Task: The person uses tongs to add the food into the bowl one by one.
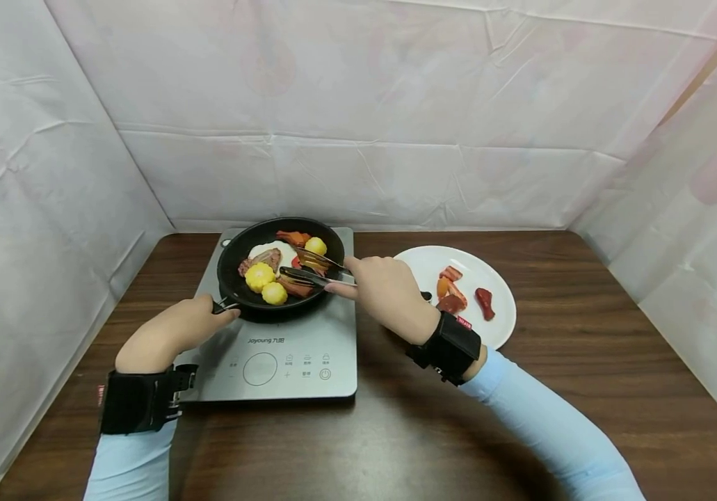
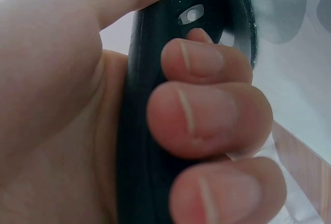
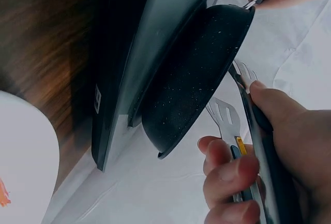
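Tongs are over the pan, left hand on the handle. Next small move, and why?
Probably close the tongs on the reddish piece under their tips and lift it. The right hand holds them with the tips apart inside the frying pan, the left hand grips the handle to steady it, and the white plate beside the cooktop already holds similar red pieces.

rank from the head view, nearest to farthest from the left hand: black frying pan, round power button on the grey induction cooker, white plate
1. Black frying pan, its handle gripped by the left hand.
2. Round power button, on the grey induction cooker, to the hand's right.
3. White plate, far right on the table.
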Available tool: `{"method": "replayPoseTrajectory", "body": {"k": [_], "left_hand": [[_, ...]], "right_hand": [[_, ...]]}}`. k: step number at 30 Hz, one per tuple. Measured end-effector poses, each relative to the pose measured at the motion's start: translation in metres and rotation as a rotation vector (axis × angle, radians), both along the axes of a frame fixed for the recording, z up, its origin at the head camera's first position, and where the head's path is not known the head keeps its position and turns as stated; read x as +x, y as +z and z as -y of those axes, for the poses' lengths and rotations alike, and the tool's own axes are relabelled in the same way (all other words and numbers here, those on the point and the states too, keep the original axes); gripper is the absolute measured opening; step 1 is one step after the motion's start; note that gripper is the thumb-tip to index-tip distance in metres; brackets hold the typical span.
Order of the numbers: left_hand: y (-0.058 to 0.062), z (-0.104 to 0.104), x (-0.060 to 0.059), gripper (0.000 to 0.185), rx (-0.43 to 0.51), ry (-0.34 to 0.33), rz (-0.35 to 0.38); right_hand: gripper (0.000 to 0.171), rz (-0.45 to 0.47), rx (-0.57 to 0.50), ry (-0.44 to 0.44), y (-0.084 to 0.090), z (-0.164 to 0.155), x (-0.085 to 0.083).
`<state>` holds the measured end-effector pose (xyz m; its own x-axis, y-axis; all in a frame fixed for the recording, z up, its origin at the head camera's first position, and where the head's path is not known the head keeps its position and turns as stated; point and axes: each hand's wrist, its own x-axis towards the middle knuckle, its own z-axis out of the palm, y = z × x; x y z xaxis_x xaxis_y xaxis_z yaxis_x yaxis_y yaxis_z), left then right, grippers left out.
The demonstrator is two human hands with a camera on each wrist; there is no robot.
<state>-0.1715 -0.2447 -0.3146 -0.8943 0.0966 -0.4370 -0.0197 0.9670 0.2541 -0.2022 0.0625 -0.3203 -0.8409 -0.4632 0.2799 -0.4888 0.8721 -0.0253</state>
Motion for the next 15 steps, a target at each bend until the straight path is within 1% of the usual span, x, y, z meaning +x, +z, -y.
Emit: {"method": "replayPoseTrajectory", "body": {"k": [3,6,10,15], "left_hand": [[0.000,0.000,0.001,0.077,-0.003,-0.002,0.002],[-0.001,0.000,0.001,0.077,-0.003,-0.002,0.003],[-0.001,0.000,0.001,0.077,-0.004,-0.007,-0.002],[0.000,0.001,0.000,0.078,-0.008,-0.008,0.001]], "right_hand": [[0.050,0.066,-0.015,-0.018,0.000,-0.003,0.001],[0.050,0.100,-0.044,-0.029,0.000,-0.007,0.003],[0.052,0.100,-0.076,-0.034,0.000,-0.015,0.008],[0.052,0.090,-0.087,-0.049,0.001,-0.030,0.014]]}}
